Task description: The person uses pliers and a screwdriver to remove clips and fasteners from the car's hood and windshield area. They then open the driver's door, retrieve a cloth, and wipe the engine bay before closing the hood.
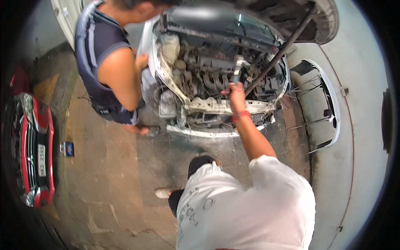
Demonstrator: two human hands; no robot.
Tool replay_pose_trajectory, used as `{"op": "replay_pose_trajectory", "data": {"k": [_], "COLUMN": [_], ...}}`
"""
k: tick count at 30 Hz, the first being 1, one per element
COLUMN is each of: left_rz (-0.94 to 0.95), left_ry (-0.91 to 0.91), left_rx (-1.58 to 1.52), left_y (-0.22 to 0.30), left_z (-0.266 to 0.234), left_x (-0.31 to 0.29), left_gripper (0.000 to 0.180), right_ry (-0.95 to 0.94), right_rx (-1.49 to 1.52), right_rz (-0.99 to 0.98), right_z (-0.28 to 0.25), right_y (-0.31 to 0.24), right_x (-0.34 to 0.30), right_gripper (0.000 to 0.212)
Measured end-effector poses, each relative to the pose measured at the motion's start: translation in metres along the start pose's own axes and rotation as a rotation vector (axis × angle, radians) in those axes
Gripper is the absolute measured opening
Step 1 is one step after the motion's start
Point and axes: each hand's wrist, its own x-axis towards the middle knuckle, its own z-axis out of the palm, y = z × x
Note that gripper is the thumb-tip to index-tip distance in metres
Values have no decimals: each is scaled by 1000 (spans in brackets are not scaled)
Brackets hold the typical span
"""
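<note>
Silvery metal first, in the head view: one hammer (238, 63), head up, dull bluish handle, with the right hand (236, 91) wrapped round it above the engine bay (210, 81). Left hand isn't on my feed, so I can't tell its state. One red band (241, 116) on the right wrist.

I count two cars: one stripped car (156, 60), with one scuffed, pale crossbar (221, 107) full of holes across its nose, and one glossy red car (51, 154) off left. One straight dark bar (280, 53) slants down from one raised hood (325, 27). One smooth, curved white bumper (332, 104) sits right, by the wall. One other person (104, 71), dark sleeveless top, beside the stripped car. Brown floor (129, 175) looks worn and cracked, with one small boxy blue-and-black thing (67, 148) on it.
</note>
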Motion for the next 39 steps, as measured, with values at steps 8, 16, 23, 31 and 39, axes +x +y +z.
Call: {"op": "replay_pose_trajectory", "data": {"k": [8, 16, 23, 31, 39], "left_rz": [-67, 100, 307, 254, 578], "left_ry": [657, 480, -115, -157, -400], "left_rx": [-377, -278, 792, 543, 827], "left_y": [113, 281, 297, 451, 687], "left_z": [-399, -551, -574, -602, -737], "left_x": [175, 250, 346, 391, 567], "left_gripper": [56, 54, 42, 37, 32], "right_ry": [520, 1070, 901, 52, -50], "right_rx": [-129, 235, -785, -904, -1135], "right_rz": [-407, -1, 927, 1302, 1181], "right_z": [-41, -42, 99, 351, 550], "right_y": [-171, 18, 254, 289, 243], "right_x": [-35, -126, -293, -306, -356], "right_gripper": [37, 53, 65, 54, 57]}}
